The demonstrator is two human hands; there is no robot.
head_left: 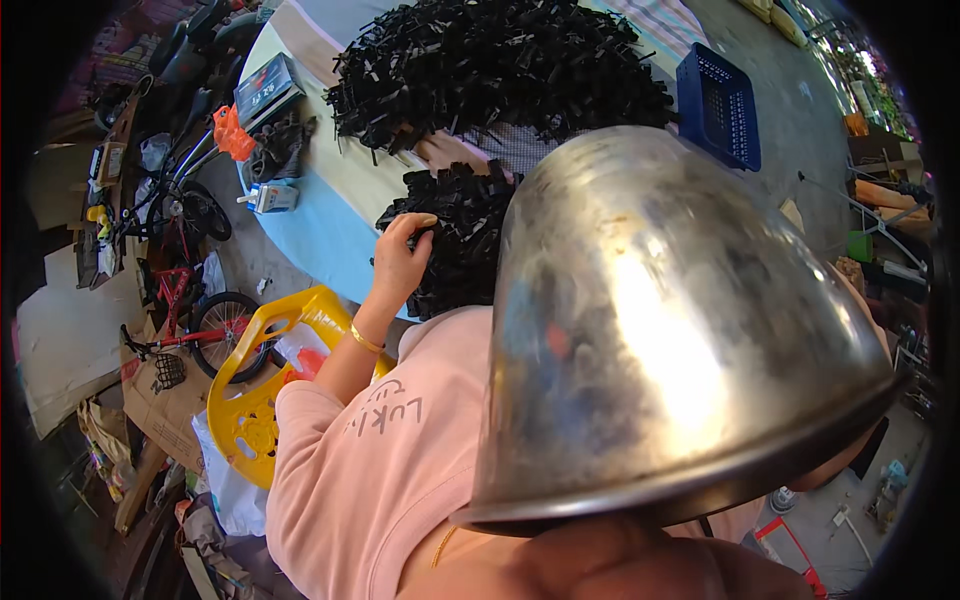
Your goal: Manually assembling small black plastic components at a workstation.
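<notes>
My left hand (pixel 405 250), a gold bangle at its wrist, rests at the left edge of a small heap of black strip-like pieces (pixel 458 225). Its thumb and fingers are pinched together; what lies between them is too small to make out. Behind this heap spreads a larger mound of the same black pieces (pixel 500 70). A big bell-shaped metal vessel (pixel 670 330), shiny and smudged, fills the right half close to me, its flared rim toward the bottom. It covers my right hand and the right side of the small heap.
A striped cloth (pixel 330 225) lies under the heaps, with a flat box (pixel 268 92) and a small carton (pixel 272 197) at its left. A blue basket (pixel 718 105) stands at far right. A yellow plastic chair (pixel 245 420) is beside my left arm; a red bicycle (pixel 190 330) stands beyond.
</notes>
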